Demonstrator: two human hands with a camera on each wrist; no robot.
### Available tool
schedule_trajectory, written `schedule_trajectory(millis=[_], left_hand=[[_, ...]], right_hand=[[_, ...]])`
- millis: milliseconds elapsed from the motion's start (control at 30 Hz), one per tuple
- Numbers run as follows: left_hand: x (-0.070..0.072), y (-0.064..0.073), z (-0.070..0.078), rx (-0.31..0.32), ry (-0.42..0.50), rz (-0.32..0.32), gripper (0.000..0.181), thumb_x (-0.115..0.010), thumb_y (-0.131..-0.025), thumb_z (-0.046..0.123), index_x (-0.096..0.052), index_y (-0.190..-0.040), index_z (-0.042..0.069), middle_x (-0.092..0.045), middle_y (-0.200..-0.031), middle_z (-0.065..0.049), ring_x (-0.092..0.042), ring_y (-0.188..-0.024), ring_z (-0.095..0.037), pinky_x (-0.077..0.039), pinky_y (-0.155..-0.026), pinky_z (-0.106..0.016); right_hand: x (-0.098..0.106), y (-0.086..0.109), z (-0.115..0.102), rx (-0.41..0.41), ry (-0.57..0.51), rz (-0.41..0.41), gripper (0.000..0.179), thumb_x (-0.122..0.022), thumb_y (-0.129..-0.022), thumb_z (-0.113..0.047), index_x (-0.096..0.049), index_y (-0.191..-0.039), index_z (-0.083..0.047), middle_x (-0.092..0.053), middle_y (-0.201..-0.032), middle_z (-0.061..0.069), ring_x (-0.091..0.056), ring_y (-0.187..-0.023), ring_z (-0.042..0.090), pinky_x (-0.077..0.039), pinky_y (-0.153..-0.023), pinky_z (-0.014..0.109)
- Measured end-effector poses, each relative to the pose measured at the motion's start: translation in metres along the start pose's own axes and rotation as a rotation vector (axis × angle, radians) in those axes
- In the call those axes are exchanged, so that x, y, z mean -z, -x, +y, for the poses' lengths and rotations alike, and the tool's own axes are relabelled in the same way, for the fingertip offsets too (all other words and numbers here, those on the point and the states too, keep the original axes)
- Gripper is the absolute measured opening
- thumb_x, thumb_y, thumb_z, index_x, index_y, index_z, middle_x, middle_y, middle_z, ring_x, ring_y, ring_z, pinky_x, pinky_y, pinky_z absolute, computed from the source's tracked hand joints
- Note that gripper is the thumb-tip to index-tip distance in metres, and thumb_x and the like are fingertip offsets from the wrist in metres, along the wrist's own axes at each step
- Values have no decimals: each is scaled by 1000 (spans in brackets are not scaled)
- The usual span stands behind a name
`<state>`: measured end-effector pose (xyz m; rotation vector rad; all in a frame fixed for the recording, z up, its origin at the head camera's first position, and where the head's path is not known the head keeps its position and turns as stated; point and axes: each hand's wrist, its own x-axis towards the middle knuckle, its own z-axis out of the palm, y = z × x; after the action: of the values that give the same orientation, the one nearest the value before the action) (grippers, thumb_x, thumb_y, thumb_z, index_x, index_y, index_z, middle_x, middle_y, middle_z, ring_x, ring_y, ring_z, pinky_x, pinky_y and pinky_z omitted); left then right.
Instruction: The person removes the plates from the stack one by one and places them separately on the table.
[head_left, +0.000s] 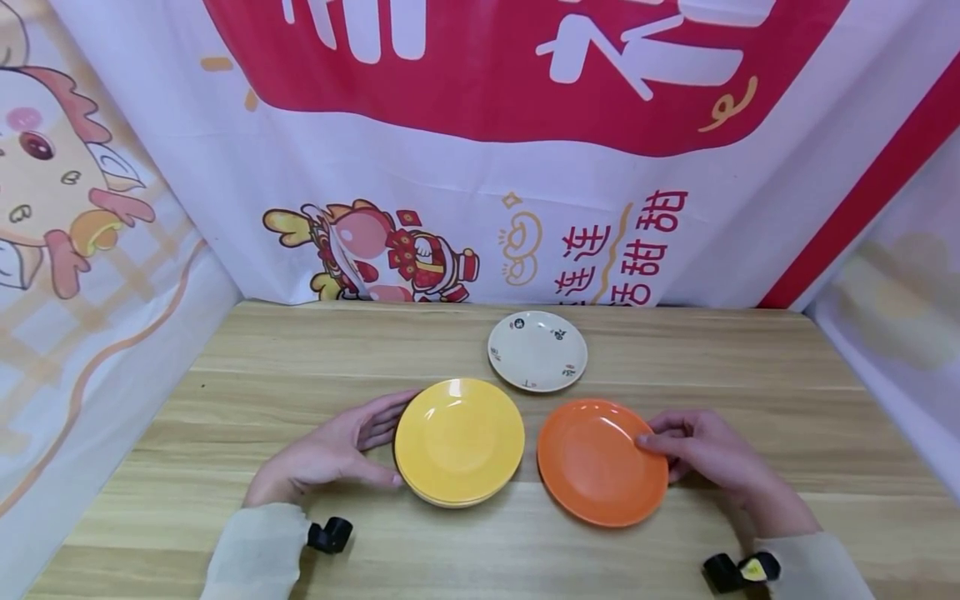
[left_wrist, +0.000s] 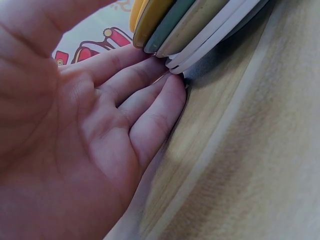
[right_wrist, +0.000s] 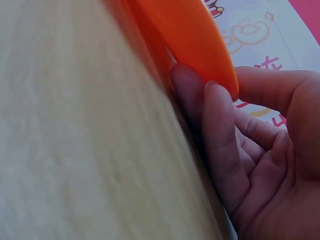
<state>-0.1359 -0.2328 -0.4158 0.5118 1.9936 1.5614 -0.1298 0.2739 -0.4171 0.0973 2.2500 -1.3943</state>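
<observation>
A yellow plate (head_left: 459, 442) tops a stack of several plates on the wooden table. Below it, the left wrist view shows the edges of a green plate (left_wrist: 168, 26) and pale plates (left_wrist: 207, 42). My left hand (head_left: 341, 454) lies along the stack's left side, fingers fairly straight and fingertips at the lower rims. To the right of the stack is an orange plate (head_left: 600, 462). My right hand (head_left: 701, 446) pinches its right rim, thumb on top and fingers beneath, as the right wrist view (right_wrist: 210, 45) of the plate's edge shows.
A white plate with small dark motifs (head_left: 537, 352) lies behind the yellow and orange plates. The wooden table (head_left: 360, 342) meets a printed cloth backdrop (head_left: 480, 183) at its far edge. More cloth hangs on the left (head_left: 82, 292) and right sides.
</observation>
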Motion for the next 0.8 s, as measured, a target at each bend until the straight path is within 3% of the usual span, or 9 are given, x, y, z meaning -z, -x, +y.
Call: schedule_trajectory(millis=[133,400,800], left_hand=[[0,1,0,6,4,5,107,-93,-81,8,-33,-169,17,-36,-176,-8,-29,-165,-36,-41,-118,-10],[0,0,-1,27,17,1,105,-92,-82,9,-34,-169,21,-35,-176,-4,-29,-165,-34,-40,-118,-9],[1,0,-1,16,4,9,106,-93,-81,9,-34,-169,20,-37,-176,-5,-30,-165,-34,-41,-118,-10]], right_hand=[[-2,0,-2,-33,32,27,53,-78,-99,-41,-70,-132,0,-80,-96,4,-73,-77,21,-67,-70,31],[-1,2,0,4,120,50,49,-63,-108,-45,-72,-131,-3,-70,-82,5,-65,-67,20,-61,-59,29],[0,0,4,-8,123,75,55,-66,-105,-49,-67,-137,-4,-71,-77,6,-64,-63,21,-58,-55,29]])
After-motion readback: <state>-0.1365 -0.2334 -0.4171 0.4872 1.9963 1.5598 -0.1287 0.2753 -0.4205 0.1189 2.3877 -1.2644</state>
